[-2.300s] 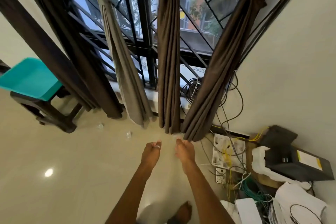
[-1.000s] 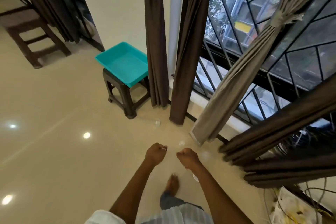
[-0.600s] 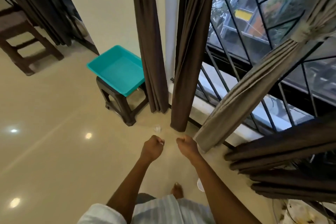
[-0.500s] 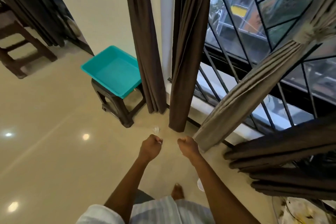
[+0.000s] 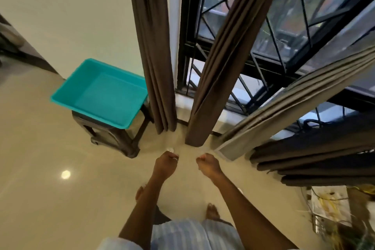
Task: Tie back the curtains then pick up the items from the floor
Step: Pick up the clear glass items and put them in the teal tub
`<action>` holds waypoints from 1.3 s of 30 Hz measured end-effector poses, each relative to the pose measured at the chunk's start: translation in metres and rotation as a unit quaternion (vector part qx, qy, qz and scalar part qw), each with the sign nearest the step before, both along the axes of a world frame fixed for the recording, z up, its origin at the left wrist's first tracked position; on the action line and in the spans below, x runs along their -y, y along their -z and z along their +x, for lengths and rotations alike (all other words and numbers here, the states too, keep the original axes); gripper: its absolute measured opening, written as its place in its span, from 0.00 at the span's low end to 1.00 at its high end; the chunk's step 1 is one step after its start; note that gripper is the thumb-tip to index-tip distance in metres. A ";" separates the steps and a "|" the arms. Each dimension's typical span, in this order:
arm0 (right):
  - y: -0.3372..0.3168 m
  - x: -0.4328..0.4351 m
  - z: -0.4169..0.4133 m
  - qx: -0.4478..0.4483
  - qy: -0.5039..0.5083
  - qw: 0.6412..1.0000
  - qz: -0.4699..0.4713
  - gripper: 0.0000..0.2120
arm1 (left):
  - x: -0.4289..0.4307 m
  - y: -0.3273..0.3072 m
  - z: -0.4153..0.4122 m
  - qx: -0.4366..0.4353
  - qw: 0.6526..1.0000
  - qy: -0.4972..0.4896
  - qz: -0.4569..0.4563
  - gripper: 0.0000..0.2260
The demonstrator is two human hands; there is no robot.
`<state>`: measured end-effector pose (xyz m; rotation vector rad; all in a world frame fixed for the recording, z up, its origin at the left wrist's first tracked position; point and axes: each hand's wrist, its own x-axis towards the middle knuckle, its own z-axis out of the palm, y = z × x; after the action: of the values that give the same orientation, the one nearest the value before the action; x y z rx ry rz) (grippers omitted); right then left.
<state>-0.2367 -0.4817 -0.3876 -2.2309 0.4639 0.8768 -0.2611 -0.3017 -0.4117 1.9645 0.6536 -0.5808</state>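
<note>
Beige floor (image 5: 50,199) by the window: curtains (image 5: 213,87) hang bunched, so tying looks done, but 1 clear item (image 5: 170,149) lies unpicked just beyond the left hand (image 5: 165,162); it and the right hand (image 5: 207,164) are fists, seemingly empty.

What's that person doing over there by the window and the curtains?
A person stands by the window, where the curtains hang gathered in bunches. Both the left hand and right hand are out front, fingers curled, nothing visible in them. A small clear item lies on the floor just past the left hand, not yet picked up. A teal tray sits on a dark stool.
</note>
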 end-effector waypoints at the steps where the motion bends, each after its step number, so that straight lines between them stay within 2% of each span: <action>1: -0.006 -0.017 -0.003 0.005 -0.011 1.000 -0.012 0.13 | -0.014 0.000 0.004 -0.005 1.000 0.028 0.007 0.12; 6: -0.013 -0.077 -0.014 0.018 -0.035 0.998 -0.053 0.14 | -0.076 0.020 0.010 -0.029 0.998 0.054 -0.007 0.14; 10: -0.007 -0.100 -0.018 0.005 -0.029 0.998 -0.047 0.14 | -0.095 0.006 0.007 -0.053 0.990 0.130 0.020 0.12; 20: 0.021 -0.122 -0.035 -0.040 0.030 0.998 -0.024 0.15 | -0.108 0.017 0.005 -0.105 0.941 0.308 0.094 0.16; 26: 0.053 -0.123 -0.034 -0.060 0.048 0.997 -0.009 0.16 | -0.119 0.038 0.022 -0.103 0.932 0.328 0.115 0.15; 33: 0.135 -0.121 0.005 -0.059 0.064 0.996 -0.001 0.16 | -0.124 0.126 0.055 -0.108 0.941 0.303 0.102 0.14; 39: 0.274 -0.125 0.052 -0.060 0.030 0.998 0.000 0.17 | -0.124 0.266 0.089 -0.102 0.943 0.297 0.106 0.13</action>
<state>-0.1850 -0.3566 -0.6620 -2.1596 0.5840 0.9835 -0.1725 -0.1775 -0.6779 2.3337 0.2353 -1.1317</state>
